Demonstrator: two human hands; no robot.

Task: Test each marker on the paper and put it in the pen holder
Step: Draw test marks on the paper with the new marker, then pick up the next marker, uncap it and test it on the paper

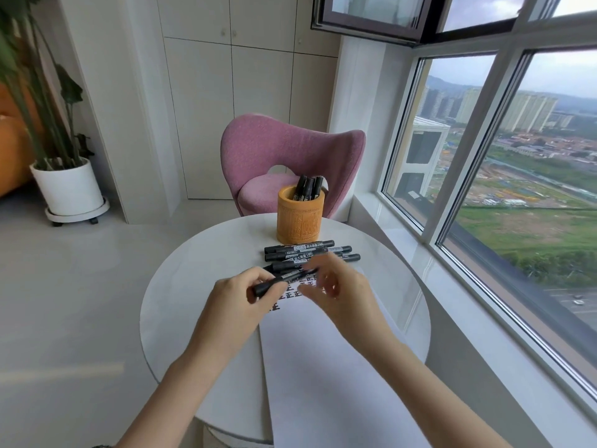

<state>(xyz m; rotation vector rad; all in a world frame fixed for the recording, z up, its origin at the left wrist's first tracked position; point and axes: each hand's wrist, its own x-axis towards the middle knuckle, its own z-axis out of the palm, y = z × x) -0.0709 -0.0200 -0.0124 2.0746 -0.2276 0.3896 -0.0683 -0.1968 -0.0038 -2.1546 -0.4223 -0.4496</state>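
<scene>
My left hand grips a black marker over the top of the white paper. My right hand is blurred at the marker's right end, fingers curled near it; whether it holds the end is unclear. Black test marks show on the paper between my hands. Several black markers lie in a row on the round white table beyond the paper. Behind them stands an orange-brown pen holder with several markers upright in it.
A pink chair stands just behind the table. A window sill and large windows run along the right. A potted plant in a white pot is on the floor at the far left.
</scene>
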